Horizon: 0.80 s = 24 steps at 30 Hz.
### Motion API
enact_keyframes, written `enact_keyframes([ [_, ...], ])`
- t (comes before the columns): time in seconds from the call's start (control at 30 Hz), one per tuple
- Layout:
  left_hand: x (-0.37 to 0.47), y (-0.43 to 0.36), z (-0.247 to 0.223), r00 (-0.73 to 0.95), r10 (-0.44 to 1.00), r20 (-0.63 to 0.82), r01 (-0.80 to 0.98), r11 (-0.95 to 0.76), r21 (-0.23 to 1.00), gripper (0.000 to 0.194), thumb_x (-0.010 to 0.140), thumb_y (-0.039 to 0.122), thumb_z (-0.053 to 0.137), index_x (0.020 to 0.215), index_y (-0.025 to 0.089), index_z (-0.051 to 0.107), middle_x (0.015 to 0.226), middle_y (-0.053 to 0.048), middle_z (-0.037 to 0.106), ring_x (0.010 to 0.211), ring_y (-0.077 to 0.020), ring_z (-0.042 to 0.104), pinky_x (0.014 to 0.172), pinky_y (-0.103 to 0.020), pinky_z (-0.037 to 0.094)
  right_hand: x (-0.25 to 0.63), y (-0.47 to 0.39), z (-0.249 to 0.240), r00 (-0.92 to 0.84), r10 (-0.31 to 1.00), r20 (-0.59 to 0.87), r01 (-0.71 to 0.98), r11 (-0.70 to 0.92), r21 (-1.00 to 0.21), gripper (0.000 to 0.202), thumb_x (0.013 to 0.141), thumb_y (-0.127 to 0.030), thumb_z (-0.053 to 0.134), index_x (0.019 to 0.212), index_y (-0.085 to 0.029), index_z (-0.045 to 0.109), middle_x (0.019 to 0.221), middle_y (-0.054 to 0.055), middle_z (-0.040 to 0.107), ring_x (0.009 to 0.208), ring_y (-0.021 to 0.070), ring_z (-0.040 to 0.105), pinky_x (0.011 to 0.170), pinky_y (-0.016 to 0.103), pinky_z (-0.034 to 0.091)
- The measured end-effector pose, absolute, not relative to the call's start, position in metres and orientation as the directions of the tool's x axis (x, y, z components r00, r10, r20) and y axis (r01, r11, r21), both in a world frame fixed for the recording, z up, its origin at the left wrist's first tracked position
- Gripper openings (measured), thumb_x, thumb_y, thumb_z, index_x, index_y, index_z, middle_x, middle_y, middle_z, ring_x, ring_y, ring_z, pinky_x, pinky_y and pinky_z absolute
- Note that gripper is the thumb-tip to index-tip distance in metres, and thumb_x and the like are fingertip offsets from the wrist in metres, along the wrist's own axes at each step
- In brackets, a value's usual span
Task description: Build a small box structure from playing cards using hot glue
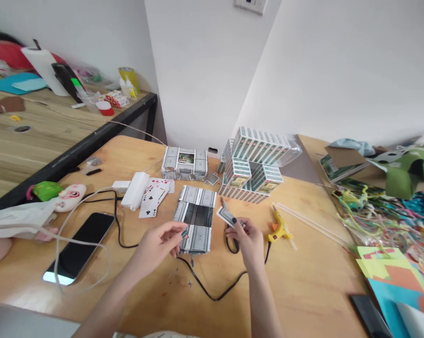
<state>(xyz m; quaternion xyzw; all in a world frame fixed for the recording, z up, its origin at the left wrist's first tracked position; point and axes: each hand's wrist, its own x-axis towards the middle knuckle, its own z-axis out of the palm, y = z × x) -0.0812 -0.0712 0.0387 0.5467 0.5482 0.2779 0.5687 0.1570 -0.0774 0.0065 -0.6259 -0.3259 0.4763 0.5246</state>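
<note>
My left hand (165,238) is at the near left corner of an open-middled box built from playing cards (202,239). Thumb and forefinger pinch a small grey-blue piece of card (185,233). My right hand (246,234), to the right of that box, grips a playing card (226,215) with its patterned back showing; it looks bent or cut. Below this hand lie scissors (234,245), partly hidden by it. Tiny scraps (189,283) are scattered on the table in front of the box.
Behind stand a second card-built box (186,164) and stacked card packs (257,145). Loose cards (150,202), a white power adapter (136,190) and a phone (83,246) lie left. To the right are a yellow glue gun (279,227), its black cord (215,298) and glue sticks (310,223).
</note>
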Motion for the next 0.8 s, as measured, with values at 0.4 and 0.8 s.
enact_keyframes([
  [0.4, -0.044, -0.026, 0.048, 0.292, 0.945, 0.150, 0.703, -0.319, 0.635, 0.031, 0.090, 0.032, 0.035, 0.082, 0.018, 0.061, 0.083, -0.005, 0.063, 0.082, -0.0173, 0.059, 0.076, -0.032, 0.047, 0.094, -0.095, 0.020, 0.142, 0.909, -0.391, -0.344, -0.325, -0.881, 0.043, 0.066, -0.056, 0.068, 0.070, -0.018, 0.047, 0.044, -0.006, 0.055, 0.025, 0.0048, 0.041, 0.026, 0.014, 0.028],
  [0.8, -0.037, 0.053, 0.047, 0.752, 0.657, -0.061, 0.634, -0.694, 0.342, 0.055, 0.074, 0.017, 0.056, 0.129, 0.018, 0.047, 0.136, -0.008, 0.049, 0.121, -0.0221, 0.048, 0.100, -0.032, 0.038, 0.108, -0.093, 0.006, 0.303, 0.929, -0.214, 0.224, -0.287, -0.931, 0.042, 0.074, -0.044, 0.062, 0.105, -0.016, 0.058, 0.055, -0.003, 0.056, 0.038, 0.0107, 0.048, 0.036, 0.021, 0.035],
])
